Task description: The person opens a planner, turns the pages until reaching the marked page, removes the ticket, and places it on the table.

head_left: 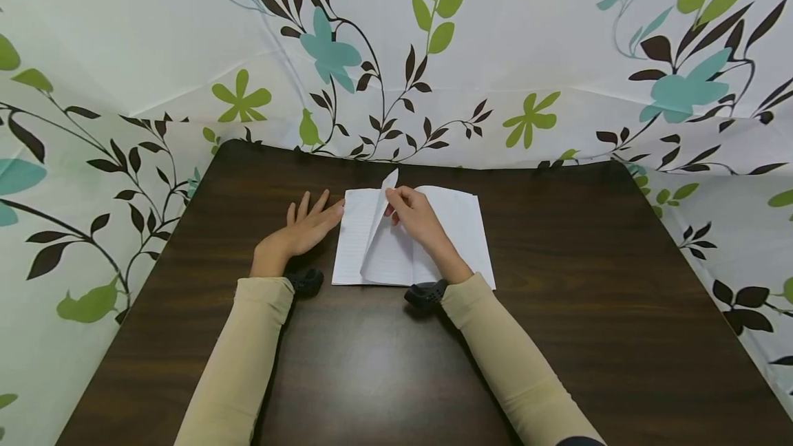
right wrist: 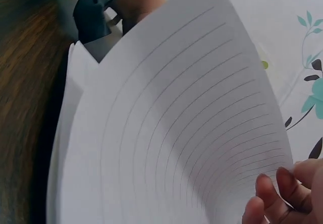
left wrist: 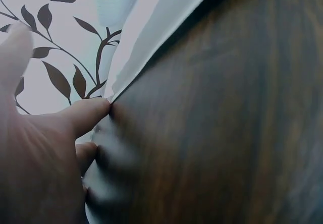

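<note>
Pinching one raised page (right wrist: 202,98) of one open notebook (head_left: 460,220) on one desk (head_left: 588,260) with the right grip (head_left: 418,215), partly screening it; resting the left grip (head_left: 301,230), outstretched, at the notebook's left edge. Beyond the notebook, patterned cloth (head_left: 489,54); nearer, two wrist devices (head_left: 305,283).

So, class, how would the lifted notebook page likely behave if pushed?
The lifted page is probably floppy, since it bows as the right hand pinches its edge. It looks thin, so it's likely light and may crease easily.
</note>
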Motion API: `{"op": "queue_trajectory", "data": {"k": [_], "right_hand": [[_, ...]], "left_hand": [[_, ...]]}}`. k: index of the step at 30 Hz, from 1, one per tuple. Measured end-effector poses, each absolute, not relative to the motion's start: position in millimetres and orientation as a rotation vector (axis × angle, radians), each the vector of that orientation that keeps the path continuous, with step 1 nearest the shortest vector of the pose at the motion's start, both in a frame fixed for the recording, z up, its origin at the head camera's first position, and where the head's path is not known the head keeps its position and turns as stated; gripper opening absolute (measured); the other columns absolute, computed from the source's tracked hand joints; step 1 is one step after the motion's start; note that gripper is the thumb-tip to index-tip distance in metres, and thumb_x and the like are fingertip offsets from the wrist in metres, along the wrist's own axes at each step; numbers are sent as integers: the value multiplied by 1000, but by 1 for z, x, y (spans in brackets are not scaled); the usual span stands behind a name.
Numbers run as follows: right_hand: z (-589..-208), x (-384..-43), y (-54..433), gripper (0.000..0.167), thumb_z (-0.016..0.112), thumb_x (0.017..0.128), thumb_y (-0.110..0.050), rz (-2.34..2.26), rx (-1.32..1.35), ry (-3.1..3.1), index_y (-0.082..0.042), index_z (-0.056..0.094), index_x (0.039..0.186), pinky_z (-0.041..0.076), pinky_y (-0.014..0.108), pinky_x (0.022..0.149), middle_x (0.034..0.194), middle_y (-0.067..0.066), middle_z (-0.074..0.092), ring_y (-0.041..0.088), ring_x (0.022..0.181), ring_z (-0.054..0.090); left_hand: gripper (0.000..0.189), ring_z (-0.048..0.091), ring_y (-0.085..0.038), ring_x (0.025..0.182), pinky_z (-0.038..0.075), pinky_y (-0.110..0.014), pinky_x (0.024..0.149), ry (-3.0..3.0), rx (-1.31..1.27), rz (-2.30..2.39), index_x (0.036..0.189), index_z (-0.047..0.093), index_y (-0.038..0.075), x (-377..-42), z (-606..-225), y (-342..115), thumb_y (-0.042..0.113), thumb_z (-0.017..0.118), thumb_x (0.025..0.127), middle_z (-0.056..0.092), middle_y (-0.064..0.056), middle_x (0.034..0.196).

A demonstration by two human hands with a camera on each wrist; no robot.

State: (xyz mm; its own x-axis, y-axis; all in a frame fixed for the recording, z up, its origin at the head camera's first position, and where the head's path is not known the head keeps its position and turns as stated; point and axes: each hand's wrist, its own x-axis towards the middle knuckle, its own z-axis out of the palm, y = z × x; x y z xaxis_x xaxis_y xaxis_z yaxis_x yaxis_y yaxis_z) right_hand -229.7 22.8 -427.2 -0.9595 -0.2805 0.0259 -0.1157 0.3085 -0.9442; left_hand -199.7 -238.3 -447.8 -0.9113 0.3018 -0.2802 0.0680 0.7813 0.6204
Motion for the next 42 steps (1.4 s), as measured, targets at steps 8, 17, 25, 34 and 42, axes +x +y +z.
{"op": "queue_trajectory", "data": {"k": [8, 17, 25, 34, 42], "right_hand": [[-429, -231, 26, 32, 54, 110, -36, -1641, -348, 2422, -7, 67, 103, 45, 24, 61, 85, 2, 67, 16, 67, 60], [-430, -234, 32, 33, 54, 110, -32, -1556, -443, 2466, -4, 71, 107, 44, 26, 62, 87, 5, 72, 17, 68, 63], [-415, -246, 68, 35, 55, 109, -28, -1579, -470, 2495, 2, 71, 113, 45, 25, 62, 91, 10, 72, 20, 71, 64], [-396, -253, 161, 36, 58, 107, -31, -1107, -146, 2748, -2, 63, 129, 50, 39, 83, 117, 18, 64, 30, 98, 60], [-408, -255, 176, 54, 66, 102, -38, -887, -67, 2679, 1, 56, 138, 49, 52, 101, 129, 21, 58, 35, 111, 56]], "left_hand": [[78, -32, -38, 158, -25, -65, 122, 2611, 288, 917, 169, 13, 25, -202, -445, -236, 67, 0, 106, -14, -7, 177], [94, -30, -42, 158, -23, -67, 122, 2655, 316, 767, 170, 7, 28, -202, -448, -235, 81, 37, 97, -17, -9, 176], [98, -27, -47, 157, -21, -72, 121, 2678, 351, 728, 170, 6, 24, -199, -450, -236, 64, 58, 97, -16, -15, 176], [98, -30, -46, 157, -22, -72, 120, 2676, 358, 715, 170, -1, 26, -202, -447, -233, 61, 58, 99, -17, -15, 175], [98, -31, -46, 156, -22, -72, 120, 2667, 354, 723, 169, -5, 29, -200, -448, -234, 60, 58, 100, -19, -14, 175]]}}
